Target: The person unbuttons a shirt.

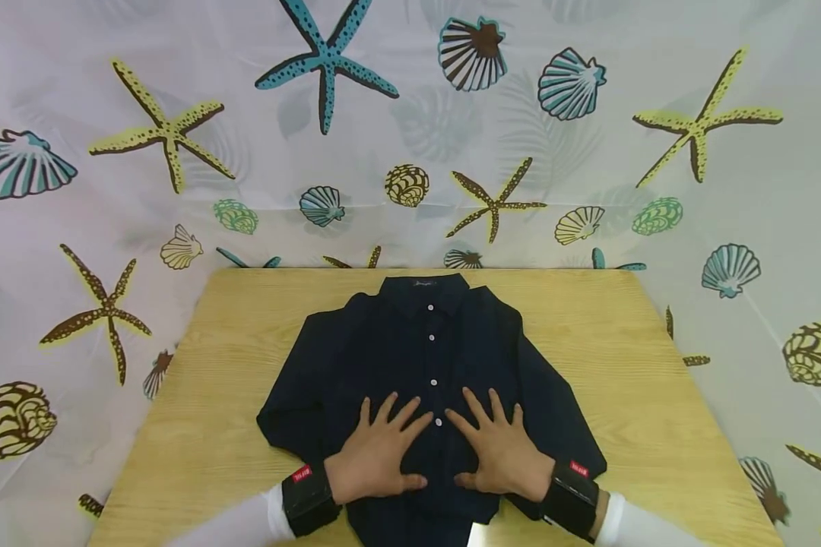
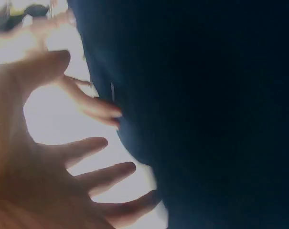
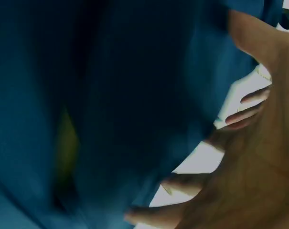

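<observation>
Your dark navy button-up shirt lies front up at the middle of the wooden table. It is plain, with small white buttons down the front, a collar and a dark label inside the neck. The collar points to the table's far edge and the tail toward the table's near side, so the long axis runs across the table from far to near. One sleeve angles toward the table's left side, the other toward its near right. Your left hand and right hand are apart over the shirt's lower front, either side of the buttons, fingers straight and spread; whether they press the fabric, I cannot tell. Black wristbands circle your wrists.
</observation>
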